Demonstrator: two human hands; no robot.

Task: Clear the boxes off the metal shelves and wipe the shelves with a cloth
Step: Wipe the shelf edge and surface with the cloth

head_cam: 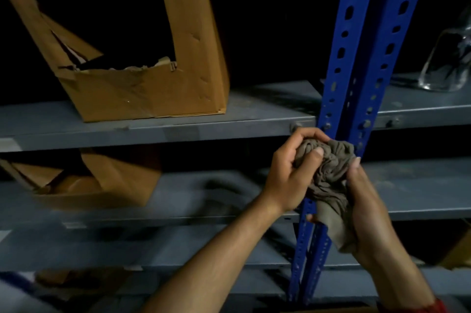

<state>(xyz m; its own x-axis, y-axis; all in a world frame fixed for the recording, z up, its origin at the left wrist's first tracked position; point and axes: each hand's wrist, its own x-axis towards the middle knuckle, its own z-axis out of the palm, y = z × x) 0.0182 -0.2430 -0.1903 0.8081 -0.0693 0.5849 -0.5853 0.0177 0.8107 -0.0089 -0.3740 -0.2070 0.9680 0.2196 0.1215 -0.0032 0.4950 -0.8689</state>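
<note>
1. Both your hands are on the cloth (328, 172), just right of centre in the frame and in front of the blue upright (356, 57). Your left hand (288, 175) curls over the bunched top with the thumb pressed into it. Your right hand (369, 213) grips the hanging tail from below.
2. Both boxes are still on the shelves, so wiping now would probably leave unwiped patches beneath them.
3. The upper box (142, 93), at upper left on the upper shelf (254, 121), has a torn front wall and loose flaps. Lifting it by a flap could tear it further, so take it from the base.
4. The loose tail of the cloth hangs close to the bolts and slots of the upright and could snag there.
5. A clear glass vessel (446, 62) stands at the right edge on the same level. A wide sweep of the cloth or a swung box could knock it over.
6. The upper box is open, but its inside is too dark to tell what it holds.
7. The lower box (102, 185), at left on the lower shelf (229, 198), is blurred with its flaps open. Its contents cannot be told.
8. Whether the glass vessel holds anything cannot be told.
</note>
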